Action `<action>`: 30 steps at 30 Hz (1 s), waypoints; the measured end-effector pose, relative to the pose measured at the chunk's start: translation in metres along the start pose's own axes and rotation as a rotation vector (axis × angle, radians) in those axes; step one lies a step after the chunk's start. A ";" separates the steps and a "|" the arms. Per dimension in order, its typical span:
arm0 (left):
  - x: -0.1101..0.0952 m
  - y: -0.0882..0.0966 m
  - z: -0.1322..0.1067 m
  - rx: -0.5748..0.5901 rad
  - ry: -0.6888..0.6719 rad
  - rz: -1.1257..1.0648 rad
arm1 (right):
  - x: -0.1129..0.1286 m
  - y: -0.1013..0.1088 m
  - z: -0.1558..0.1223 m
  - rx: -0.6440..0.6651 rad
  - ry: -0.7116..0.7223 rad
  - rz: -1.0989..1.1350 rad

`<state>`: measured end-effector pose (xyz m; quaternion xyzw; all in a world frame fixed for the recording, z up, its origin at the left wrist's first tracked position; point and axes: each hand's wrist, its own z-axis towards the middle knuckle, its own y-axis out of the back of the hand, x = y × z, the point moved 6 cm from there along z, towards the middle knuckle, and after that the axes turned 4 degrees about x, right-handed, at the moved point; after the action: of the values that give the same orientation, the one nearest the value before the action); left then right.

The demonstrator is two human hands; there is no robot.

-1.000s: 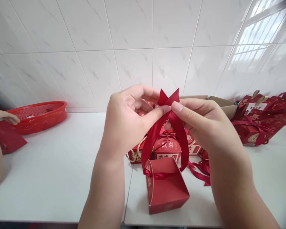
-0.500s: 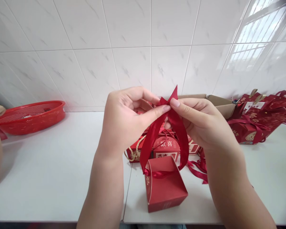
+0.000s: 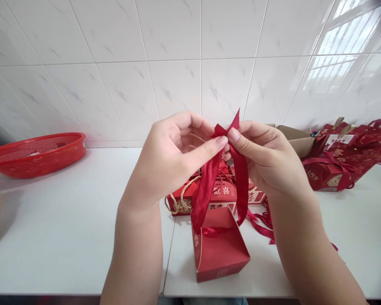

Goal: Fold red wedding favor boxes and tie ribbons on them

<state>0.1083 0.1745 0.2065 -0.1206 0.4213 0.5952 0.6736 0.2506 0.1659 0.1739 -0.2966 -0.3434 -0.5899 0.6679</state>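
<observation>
Left hand [image 3: 168, 156]: thumb and forefinger closed in a pinch on a red ribbon [image 3: 206, 186], centre of frame. Right hand [image 3: 266, 161]: same pinch on the same ribbon from the other side. The fingertips of the two hands meet at the crossing, so neither is nearer. Two short ribbon ends stick up just above the pinch.

From the pinch two strands run down and slightly apart, long axis close to vertical in the frame. They end at a small open red box [image 3: 220, 254] that sits on the white surface [image 3: 66, 220] directly below the hands, lower centre.

Just behind it are more red boxes [image 3: 224, 191], one front reading "歡喜"; the print beneath is partly hidden. Cord handles [image 3: 180, 199] loop out at their left. Loose ribbons [image 3: 260, 224] lie to the right of the open box.

Further out:
- Right edge: red gift bags [image 3: 343, 165] with a white label too small to read.
- Beside them: a brown carton [image 3: 292, 135].
- Left of frame: a red mesh basket [image 3: 38, 152] against the tiled wall [image 3: 146, 63].
</observation>
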 end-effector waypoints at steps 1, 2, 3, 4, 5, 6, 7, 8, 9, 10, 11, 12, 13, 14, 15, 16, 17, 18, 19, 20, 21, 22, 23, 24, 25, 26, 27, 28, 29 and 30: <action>0.002 -0.003 0.000 0.066 0.044 -0.015 | 0.000 0.000 0.001 -0.007 0.020 -0.005; 0.004 -0.005 0.000 0.128 0.084 -0.027 | 0.001 0.001 0.001 -0.012 0.039 -0.015; 0.005 -0.007 -0.001 0.178 0.116 -0.035 | 0.002 0.002 0.001 -0.016 0.058 -0.031; 0.006 -0.009 -0.001 0.211 0.133 -0.041 | 0.003 0.003 0.001 -0.018 0.075 -0.054; 0.006 -0.009 -0.002 0.233 0.139 -0.041 | 0.004 0.004 0.001 -0.014 0.091 -0.081; 0.007 -0.009 -0.002 0.249 0.136 -0.035 | 0.005 0.006 0.000 -0.008 0.110 -0.110; 0.007 -0.009 -0.002 0.262 0.129 -0.024 | 0.008 0.008 -0.001 0.002 0.131 -0.141; 0.008 -0.009 -0.003 0.280 0.122 -0.009 | 0.011 0.010 -0.002 0.021 0.155 -0.176; 0.009 -0.009 -0.003 0.303 0.118 0.007 | 0.014 0.012 -0.003 0.051 0.180 -0.217; 0.011 -0.009 -0.004 0.333 0.118 0.025 | 0.018 0.013 -0.005 0.094 0.203 -0.267; 0.012 -0.009 -0.005 0.365 0.120 0.046 | 0.021 0.012 -0.006 0.148 0.233 -0.325; 0.014 -0.008 -0.006 0.396 0.123 0.069 | 0.024 0.011 -0.008 0.211 0.260 -0.390; 0.016 -0.008 -0.007 0.424 0.131 0.099 | 0.027 0.009 -0.010 0.276 0.281 -0.458; 0.017 -0.007 -0.008 0.444 0.144 0.135 | 0.029 0.006 -0.012 0.334 0.301 -0.519; 0.019 -0.006 -0.009 0.457 0.160 0.175 | 0.030 0.004 -0.013 0.377 0.314 -0.574; 0.021 -0.004 -0.009 0.466 0.178 0.217 | 0.031 0.002 -0.014 0.405 0.320 -0.620; 0.022 -0.003 -0.010 0.472 0.194 0.256 | 0.032 0.001 -0.015 0.417 0.324 -0.657; 0.023 -0.003 -0.010 0.474 0.205 0.289 | 0.033 -0.001 -0.016 0.422 0.327 -0.686; 0.023 -0.002 -0.010 0.470 0.208 0.316 | 0.033 -0.002 -0.016 0.426 0.336 -0.711; 0.023 -0.002 -0.010 0.461 0.204 0.335 | 0.034 -0.004 -0.017 0.432 0.345 -0.736; 0.022 -0.001 -0.009 0.449 0.202 0.345 | 0.034 -0.006 -0.018 0.440 0.353 -0.759; 0.022 -0.001 -0.009 0.435 0.202 0.348 | 0.034 -0.007 -0.019 0.453 0.363 -0.780; 0.021 -0.001 -0.008 0.421 0.204 0.347 | 0.033 -0.009 -0.020 0.466 0.368 -0.801; 0.021 -0.001 -0.008 0.410 0.207 0.343 | 0.032 -0.010 -0.021 0.476 0.370 -0.823; 0.021 -0.002 -0.008 0.400 0.212 0.336 | 0.031 -0.010 -0.021 0.483 0.367 -0.846; 0.020 -0.002 -0.007 0.390 0.216 0.327 | 0.030 -0.011 -0.021 0.490 0.360 -0.867; 0.020 -0.003 -0.007 0.384 0.219 0.316 | 0.028 -0.012 -0.021 0.497 0.351 -0.886; 0.020 -0.003 -0.007 0.381 0.223 0.303 | 0.027 -0.012 -0.021 0.501 0.346 -0.899; 0.019 -0.004 -0.007 0.384 0.229 0.288 | 0.026 -0.013 -0.021 0.506 0.341 -0.905; 0.019 -0.005 -0.008 0.393 0.232 0.269 | 0.026 -0.013 -0.020 0.508 0.341 -0.905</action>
<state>0.1080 0.1816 0.1869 0.0023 0.6152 0.5686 0.5461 0.2415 0.1332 0.1826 0.1513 -0.4553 -0.7565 0.4444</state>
